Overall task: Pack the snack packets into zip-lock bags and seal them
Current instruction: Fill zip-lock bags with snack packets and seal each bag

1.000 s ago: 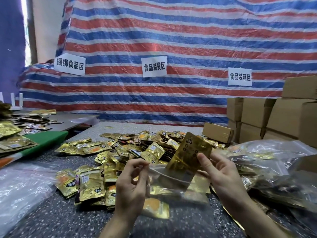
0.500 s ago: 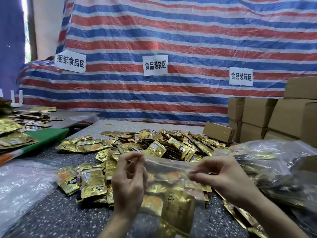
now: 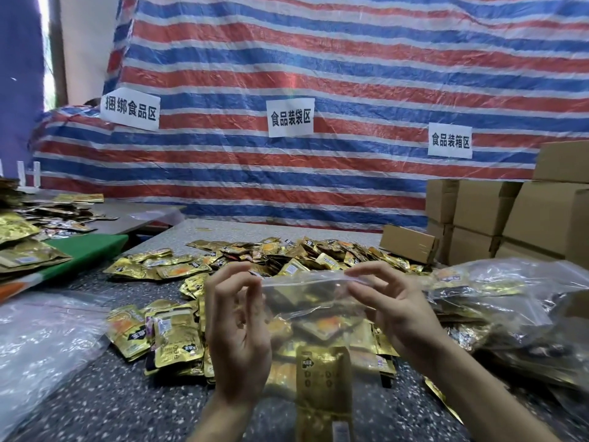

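Here, in the head view, the person's two hands are holding a clear zip-lock bag [image 3: 306, 291] up in front of them, above the speckled table [image 3: 111, 403]. The left hand [image 3: 237, 333] is pinching the left end of the bag's top edge between thumb and forefinger, with the other fingers curling loosely and apart from one another. The right hand [image 3: 395, 307] is pinching the same edge further to the right, thumb and forefinger pressed together on the plastic and the remaining fingers spreading out behind. The top edge is stretching flat between the two pinches. A gold snack packet [image 3: 323, 381] is sitting upright low inside the bag, which is hanging down towards the near edge of the table.

Behind and beneath the bag, a loose pile of gold packets [image 3: 280, 253] is lying spread across the table. To the right, filled plastic bags [image 3: 510, 298] are heaping up just beside the right hand, with brown cardboard boxes [image 3: 478, 205] stacking up behind them. To the left, a crumpled plastic sheet [image 3: 41, 339] is lying on the table. A red, white and blue striped tarp [image 3: 318, 74] is hanging across the back, carrying three white paper signs [image 3: 290, 118].
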Demonstrator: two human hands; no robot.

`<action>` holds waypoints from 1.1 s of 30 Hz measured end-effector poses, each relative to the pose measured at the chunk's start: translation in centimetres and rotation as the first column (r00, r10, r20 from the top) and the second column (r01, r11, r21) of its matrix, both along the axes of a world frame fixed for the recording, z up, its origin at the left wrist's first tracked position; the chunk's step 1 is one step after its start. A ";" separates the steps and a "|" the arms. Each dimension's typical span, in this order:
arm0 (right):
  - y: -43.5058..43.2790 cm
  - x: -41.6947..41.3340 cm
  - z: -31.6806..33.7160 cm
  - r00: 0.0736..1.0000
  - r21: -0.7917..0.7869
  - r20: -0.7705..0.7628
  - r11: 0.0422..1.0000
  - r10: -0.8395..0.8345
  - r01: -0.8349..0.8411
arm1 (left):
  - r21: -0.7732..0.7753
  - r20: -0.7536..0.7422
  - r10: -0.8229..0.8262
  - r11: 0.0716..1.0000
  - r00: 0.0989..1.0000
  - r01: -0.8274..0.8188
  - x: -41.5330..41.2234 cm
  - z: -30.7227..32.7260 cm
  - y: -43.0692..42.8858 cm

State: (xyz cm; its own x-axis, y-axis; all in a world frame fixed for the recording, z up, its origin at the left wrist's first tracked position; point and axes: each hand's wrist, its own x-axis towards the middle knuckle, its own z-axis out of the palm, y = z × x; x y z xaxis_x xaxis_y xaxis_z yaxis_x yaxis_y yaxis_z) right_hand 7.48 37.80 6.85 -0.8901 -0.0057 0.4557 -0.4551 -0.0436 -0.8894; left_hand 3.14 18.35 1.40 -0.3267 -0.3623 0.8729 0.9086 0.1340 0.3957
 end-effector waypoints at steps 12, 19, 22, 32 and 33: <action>-1.5 -6.2 -0.9 0.959 -0.062 0.152 0.970 0.241 -0.234 | -0.087 0.035 0.113 0.990 0.993 -0.109 -1.5 -0.6 -1.3; -3.5 -10.8 -4.3 0.976 0.819 -0.012 0.558 -0.216 0.134 | -0.076 0.003 0.099 0.992 0.995 -0.099 -1.4 -0.6 -1.0; -4.7 -12.1 -4.7 0.941 0.893 -0.114 0.383 -0.320 0.238 | -0.085 0.014 0.110 0.990 0.994 -0.108 -1.3 -0.7 -1.2; -4.2 -11.9 -4.2 0.849 0.576 -0.230 0.637 -0.475 0.513 | -0.202 0.028 0.056 0.978 0.998 -0.049 -1.5 -1.1 -0.7; -3.8 -11.8 -3.8 0.833 0.536 -0.275 0.643 -0.480 0.547 | -0.207 0.029 0.052 0.977 0.998 -0.045 -1.6 -1.1 -0.7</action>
State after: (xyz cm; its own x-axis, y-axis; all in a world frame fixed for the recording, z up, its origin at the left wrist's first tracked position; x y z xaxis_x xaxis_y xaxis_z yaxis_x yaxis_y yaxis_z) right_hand -4.28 34.02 3.06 -0.7812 0.1514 0.6056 -0.3314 0.7215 -0.6079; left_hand 1.56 17.67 0.32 -0.3436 -0.1918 0.9193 0.8856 0.2596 0.3851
